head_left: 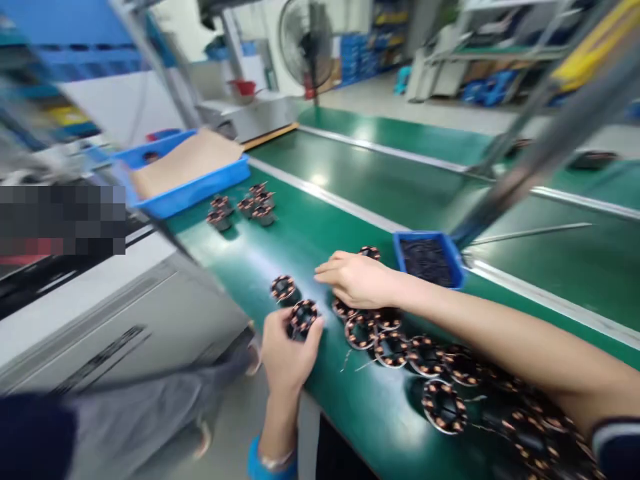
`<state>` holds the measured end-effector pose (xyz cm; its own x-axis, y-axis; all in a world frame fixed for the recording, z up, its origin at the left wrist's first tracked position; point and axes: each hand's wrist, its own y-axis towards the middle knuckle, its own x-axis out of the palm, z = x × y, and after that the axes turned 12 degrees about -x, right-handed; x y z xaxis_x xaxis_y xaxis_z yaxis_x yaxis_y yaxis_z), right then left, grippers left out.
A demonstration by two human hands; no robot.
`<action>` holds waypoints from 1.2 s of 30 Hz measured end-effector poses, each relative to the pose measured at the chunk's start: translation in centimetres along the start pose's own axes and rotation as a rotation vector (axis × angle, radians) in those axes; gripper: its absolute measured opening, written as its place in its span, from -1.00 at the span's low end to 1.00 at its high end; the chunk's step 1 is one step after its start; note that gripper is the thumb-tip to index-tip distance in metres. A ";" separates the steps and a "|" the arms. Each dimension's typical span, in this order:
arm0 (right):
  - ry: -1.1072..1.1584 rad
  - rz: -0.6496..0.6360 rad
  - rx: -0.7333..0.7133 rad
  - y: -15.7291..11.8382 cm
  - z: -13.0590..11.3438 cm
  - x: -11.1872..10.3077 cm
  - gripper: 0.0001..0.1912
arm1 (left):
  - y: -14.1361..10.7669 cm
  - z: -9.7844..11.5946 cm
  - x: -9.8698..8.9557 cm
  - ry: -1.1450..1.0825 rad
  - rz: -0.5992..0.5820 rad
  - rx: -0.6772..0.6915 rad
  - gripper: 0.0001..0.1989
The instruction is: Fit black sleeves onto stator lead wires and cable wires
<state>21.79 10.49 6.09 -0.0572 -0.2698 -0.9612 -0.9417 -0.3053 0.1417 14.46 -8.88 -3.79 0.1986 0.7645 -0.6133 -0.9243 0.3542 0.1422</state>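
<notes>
**Wound stator cores on green bench, one in left hand**

Nearest, at 5 o'clock of the frame: a row of stators (pixel 400 347) lies along the green bench (pixel 350 413), touching each other, running from under the right forearm back to the right hand. Loose wire ends stick out beside a few.

Left hand (pixel 286 353), at 6 o'clock, grasps one stator core (pixel 303 316) at the bench edge, fingers curled round its outer rim, thumb side up. Core is a ring of copper-wound teeth on a dark frame, open centre. Judged: stiff and fairly dense for its size, not slippery. Windings and lead wires look like the fragile part, so the outer rim is the safe hold, not the copper faces.

Just beside it at 11 o'clock, a single stator (pixel 283 288) sits flat on the bench, apart from the hand.

Right hand (pixel 356 279) rests palm down over the far end of the row, fingers extended toward 9 o'clock, relaxed; whether it grips anything underneath cannot be told. One more core (pixel 370 252) shows just behind the knuckles.

At 3 o'clock of that hand, a small blue tray (pixel 406 263) of dark parts.

Farther, 11 o'clock: a cluster of stators (pixel 245 205) beside a large blue bin (pixel 200 190) lined with cardboard. Far back, a fan (pixel 306 41).
</notes>
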 end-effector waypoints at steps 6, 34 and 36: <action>-0.210 -0.084 0.589 -6.0 1.9 -4.5 -0.68 | -0.6 -0.3 -0.5 -0.065 -0.256 0.101 -0.56; -0.126 -0.389 0.706 -12.8 7.0 -3.7 -0.80 | 5.5 -0.8 0.4 -0.145 -0.197 0.228 -0.51; -0.147 -0.436 0.720 -12.5 7.3 -4.3 -0.81 | 5.2 -0.7 0.6 -0.111 -0.181 0.202 -0.46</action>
<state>31.38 22.08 6.76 0.3638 -0.1263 -0.9229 -0.8678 0.3140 -0.3850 9.52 -6.93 -3.91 0.3989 0.7295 -0.5556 -0.7892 0.5816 0.1971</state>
